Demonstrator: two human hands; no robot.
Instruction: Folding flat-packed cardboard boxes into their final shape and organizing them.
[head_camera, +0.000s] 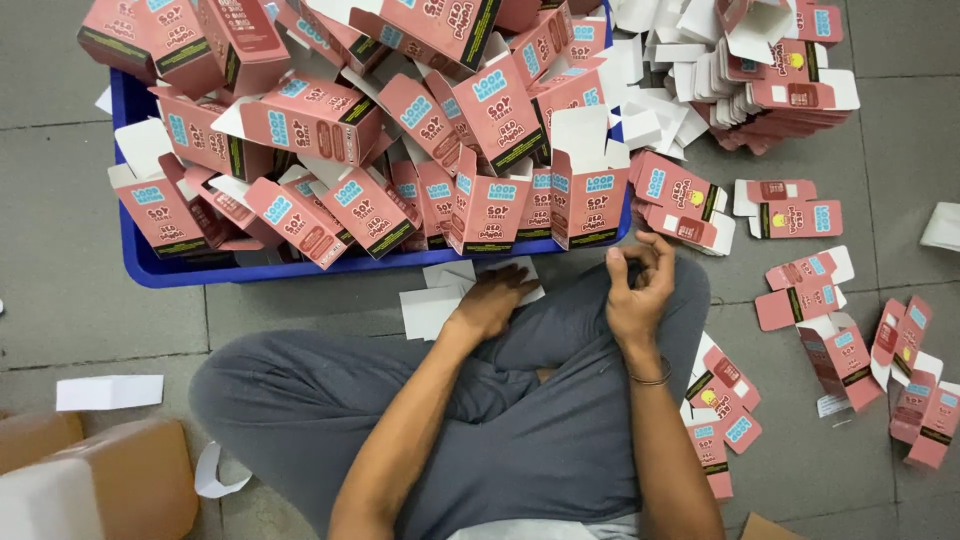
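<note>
White card slips (437, 300) under left hand (495, 298), fingers pressing flat on floor. Right hand (637, 290) raised at 3 o'clock, fingertips curled together, pinching nothing visible. Risk: overfilled blue crate (150, 262) at 12 o'clock spilling pink cartons (490, 205) onto slips.

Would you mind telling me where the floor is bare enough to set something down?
Bare floor lies left of the blue crate, above the white card. It is crowded right of the right hand, where flat pink cartons lie scattered. The left hand rests on white sheets.
</note>
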